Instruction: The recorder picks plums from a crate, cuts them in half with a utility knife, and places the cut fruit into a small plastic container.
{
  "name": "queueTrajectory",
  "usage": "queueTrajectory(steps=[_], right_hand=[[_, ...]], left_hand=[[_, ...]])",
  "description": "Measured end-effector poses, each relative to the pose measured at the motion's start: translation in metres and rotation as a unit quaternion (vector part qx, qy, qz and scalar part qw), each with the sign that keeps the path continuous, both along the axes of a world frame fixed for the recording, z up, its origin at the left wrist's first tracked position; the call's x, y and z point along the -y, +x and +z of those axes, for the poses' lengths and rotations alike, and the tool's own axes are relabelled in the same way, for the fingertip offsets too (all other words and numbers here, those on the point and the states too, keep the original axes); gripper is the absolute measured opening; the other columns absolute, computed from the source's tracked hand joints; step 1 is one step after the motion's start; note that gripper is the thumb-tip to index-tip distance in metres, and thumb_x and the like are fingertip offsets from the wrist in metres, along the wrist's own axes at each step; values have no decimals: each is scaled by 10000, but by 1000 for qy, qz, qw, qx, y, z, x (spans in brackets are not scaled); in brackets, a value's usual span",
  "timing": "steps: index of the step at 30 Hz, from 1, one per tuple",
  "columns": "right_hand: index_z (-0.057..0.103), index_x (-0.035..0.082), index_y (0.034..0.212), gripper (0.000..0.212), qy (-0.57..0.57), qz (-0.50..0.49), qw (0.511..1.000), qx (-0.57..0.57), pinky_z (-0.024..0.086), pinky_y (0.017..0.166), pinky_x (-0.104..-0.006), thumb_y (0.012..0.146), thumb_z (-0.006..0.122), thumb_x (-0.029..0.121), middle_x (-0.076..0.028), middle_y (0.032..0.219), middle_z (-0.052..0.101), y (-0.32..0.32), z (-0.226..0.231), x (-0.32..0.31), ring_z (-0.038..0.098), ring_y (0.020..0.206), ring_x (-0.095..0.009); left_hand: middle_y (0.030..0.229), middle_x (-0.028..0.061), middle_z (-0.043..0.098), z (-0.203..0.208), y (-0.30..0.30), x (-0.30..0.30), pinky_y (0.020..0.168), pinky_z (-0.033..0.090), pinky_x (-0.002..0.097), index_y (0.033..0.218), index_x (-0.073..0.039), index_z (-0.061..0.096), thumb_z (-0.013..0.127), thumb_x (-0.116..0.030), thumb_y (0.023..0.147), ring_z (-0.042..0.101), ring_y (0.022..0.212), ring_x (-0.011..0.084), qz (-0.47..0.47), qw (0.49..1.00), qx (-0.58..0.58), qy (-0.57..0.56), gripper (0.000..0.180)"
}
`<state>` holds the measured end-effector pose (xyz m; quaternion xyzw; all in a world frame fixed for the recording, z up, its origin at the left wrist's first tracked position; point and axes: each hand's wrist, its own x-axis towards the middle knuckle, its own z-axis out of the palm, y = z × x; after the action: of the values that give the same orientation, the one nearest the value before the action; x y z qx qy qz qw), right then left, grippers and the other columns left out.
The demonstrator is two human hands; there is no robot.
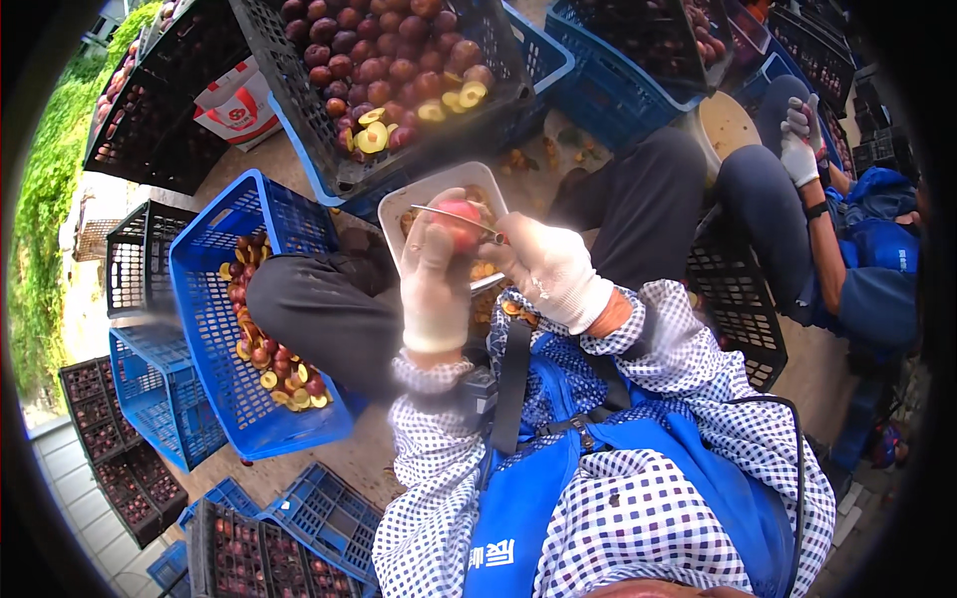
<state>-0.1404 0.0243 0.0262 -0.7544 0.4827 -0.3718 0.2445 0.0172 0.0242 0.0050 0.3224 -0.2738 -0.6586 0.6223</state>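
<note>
My left hand [435,294], in a white glove, holds a red plum [461,235] with the fingers wrapped round it. In my right hand [553,277], also gloved in white, is a knife with a thin blade [439,212]. The blade lies across the plum; how deep it cuts I cannot tell. Both hands are over a white tub [485,179] between my knees, with brownish and orange scraps in it. To the left, halved plums [267,344] with yellow flesh lie in a blue basket [217,344].
Ahead, a black crate [289,100] of plums with several cut halves rests on a blue crate [538,50]. Stacked crates [164,384] stand to the left, and more plums [244,558] sit at lower left. At right sits another person with a gloved hand [799,154].
</note>
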Motion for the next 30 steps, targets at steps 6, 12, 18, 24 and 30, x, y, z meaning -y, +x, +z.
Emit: queueTrajectory(steps=[6,12,18,24,30], right_hand=[[580,22,1049,255,182,104,974,83,506,705,-450,982,635,262,-224,847,647,-5,-5,11,646,781,-415],[570,12,1244,405,106,209,951,201,533,809,-408,888,693,162,-193,1096,638,-11,-15,13,661,967,-361],[592,-6,1151,414,69,299,945,112,541,717,-406,803,763,142,-208,1135,608,-32,-21,34,660,875,-362],[576,2,1240,422,194,291,920,176,502,823,-368,874,723,151,-152,1224,601,-48,-26,32,608,995,-247],[633,34,1186,536,190,311,923,126,515,823,-417,685,819,83,-220,1212,593,-47,-17,42,633,904,-375]], left_hand=[[1190,90,618,-6,-2,-4,1029,438,349,1321,29,539,703,-509,906,584,1120,198,13,993,118,-23,699],[1135,56,617,37,-6,-6,958,473,316,1205,-5,610,807,-414,818,591,1044,172,21,975,220,-21,596],[1191,80,612,55,-5,-6,997,464,317,1273,27,571,868,-285,736,601,1102,189,-3,991,131,-42,689],[1160,86,629,71,5,-6,928,512,359,1206,9,635,859,-212,699,633,1018,201,-16,905,426,-17,596],[1194,87,626,56,8,-10,910,534,306,1194,9,650,806,-25,711,618,1064,178,-42,996,84,-1,508]])
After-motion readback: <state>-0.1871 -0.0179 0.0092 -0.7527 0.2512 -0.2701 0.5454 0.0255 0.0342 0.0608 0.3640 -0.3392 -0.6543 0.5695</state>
